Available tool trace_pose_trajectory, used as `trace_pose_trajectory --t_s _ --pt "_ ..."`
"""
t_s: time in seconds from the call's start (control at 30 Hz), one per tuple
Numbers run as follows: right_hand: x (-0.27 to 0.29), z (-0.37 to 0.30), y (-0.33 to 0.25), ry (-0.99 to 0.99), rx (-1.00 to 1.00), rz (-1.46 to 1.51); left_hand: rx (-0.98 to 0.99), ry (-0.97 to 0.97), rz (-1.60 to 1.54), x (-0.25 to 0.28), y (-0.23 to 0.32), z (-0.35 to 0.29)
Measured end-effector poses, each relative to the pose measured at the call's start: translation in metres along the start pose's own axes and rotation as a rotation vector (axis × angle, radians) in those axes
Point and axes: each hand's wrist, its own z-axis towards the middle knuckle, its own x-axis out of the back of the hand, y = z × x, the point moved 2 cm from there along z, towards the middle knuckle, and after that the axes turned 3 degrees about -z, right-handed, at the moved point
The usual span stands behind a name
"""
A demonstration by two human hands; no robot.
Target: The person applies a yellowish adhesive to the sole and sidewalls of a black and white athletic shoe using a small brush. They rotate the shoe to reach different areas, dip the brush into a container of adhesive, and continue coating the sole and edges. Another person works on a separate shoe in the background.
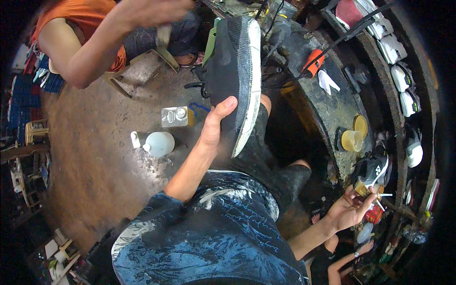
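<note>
My left hand [216, 126] grips a black shoe [222, 66] around its heel part, thumb across the side. The shoe is held up on edge, its pale white sole [251, 85] facing right and dark laces hanging at the left. Off to the lower right, my right hand [350, 209] has its fingers closed on a small yellowish packet [363, 189] with thin white sticks poking out beside the fingertips; its exact kind is unclear. Near that hand stands a black shoe with white markings [373, 167].
On the dark workbench [327, 114] are an orange cylinder [314, 62], a white cloth-like piece [327, 81] and a yellowish tub [352, 140]. Shelves of shoes [391, 48] line the right. A metal can [175, 117] and whitish jug [160, 144] stand on the floor. An orange-shirted person's arm [102, 45] reaches in.
</note>
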Motion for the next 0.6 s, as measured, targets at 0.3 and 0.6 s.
trace_pose_trajectory --t_s 0.3,0.6 --pt "0.011 0.001 0.002 -0.081 -0.015 0.043 0.03 -0.024 -0.083 -0.014 0.001 -0.009" --pt "0.017 -0.005 0.001 -0.055 -0.009 0.053 0.023 0.034 0.035 -0.004 -0.004 -0.015"
